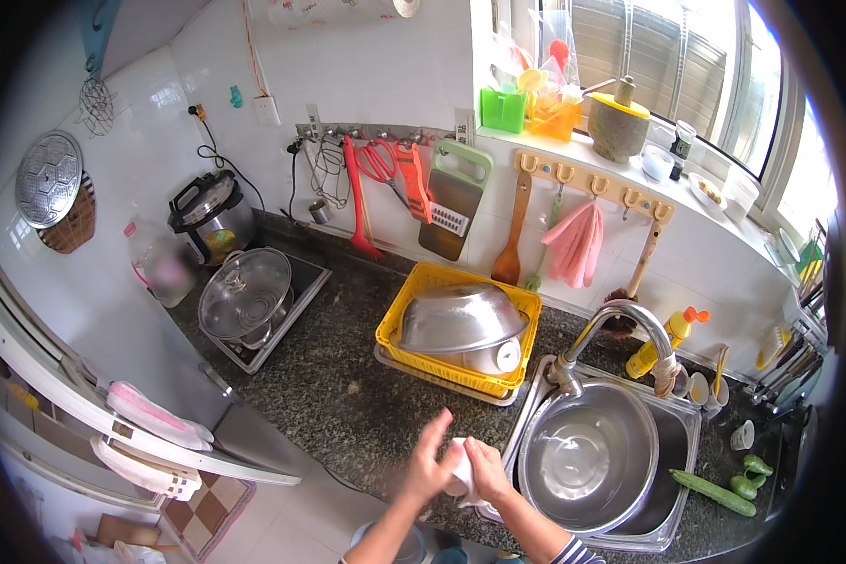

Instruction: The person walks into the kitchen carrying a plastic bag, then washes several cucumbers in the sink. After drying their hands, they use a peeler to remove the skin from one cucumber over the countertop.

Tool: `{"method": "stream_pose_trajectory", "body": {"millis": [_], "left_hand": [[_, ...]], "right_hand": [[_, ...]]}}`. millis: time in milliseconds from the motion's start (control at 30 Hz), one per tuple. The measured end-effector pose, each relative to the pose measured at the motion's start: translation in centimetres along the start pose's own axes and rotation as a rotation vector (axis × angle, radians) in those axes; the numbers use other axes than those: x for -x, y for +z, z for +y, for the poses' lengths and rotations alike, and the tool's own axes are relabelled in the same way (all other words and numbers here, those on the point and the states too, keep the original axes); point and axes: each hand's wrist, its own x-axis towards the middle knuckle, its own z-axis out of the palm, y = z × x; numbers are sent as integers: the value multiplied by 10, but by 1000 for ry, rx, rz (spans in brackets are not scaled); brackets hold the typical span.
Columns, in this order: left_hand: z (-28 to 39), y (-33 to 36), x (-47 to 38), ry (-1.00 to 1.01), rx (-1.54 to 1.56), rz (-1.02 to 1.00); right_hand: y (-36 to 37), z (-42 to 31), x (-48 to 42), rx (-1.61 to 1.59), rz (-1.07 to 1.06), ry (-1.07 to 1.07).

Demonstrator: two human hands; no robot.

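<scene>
A white cloth or paper towel [460, 474] is bunched between my two hands above the front edge of the granite counter. My right hand [487, 471] grips it, with the thumb on top. On its other side, my left hand [431, 460] presses against it with the fingers stretched out. To the right, a round metal basin [578, 465] sits in the steel sink [685, 486] under the curved faucet [627, 307]. Behind my hands, an upturned metal bowl [458, 317] lies in a yellow plastic basket [388, 310].
A glass-lidded pot [245, 299] stands on the cooktop at left, near an electric pressure cooker [215, 218]. Right of the sink lie a cucumber [715, 492] and small green vegetables [747, 485]. A yellow bottle [659, 345] stands behind the sink. A bucket [388, 543] is below the counter.
</scene>
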Motion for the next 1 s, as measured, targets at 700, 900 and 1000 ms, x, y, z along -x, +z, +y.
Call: {"method": "stream_pose_trajectory", "body": {"millis": [700,900,1000], "left_hand": [[-69,23,51,-75,-1125,-141],[-69,18,35,-85,-1128,-130],[-71,19,34,-56,-1156,-95]], "right_hand": [[-34,24,97,858,81,-511],[-56,29,119,864,128,-421],[-64,28,125,831,183,-344]]}}
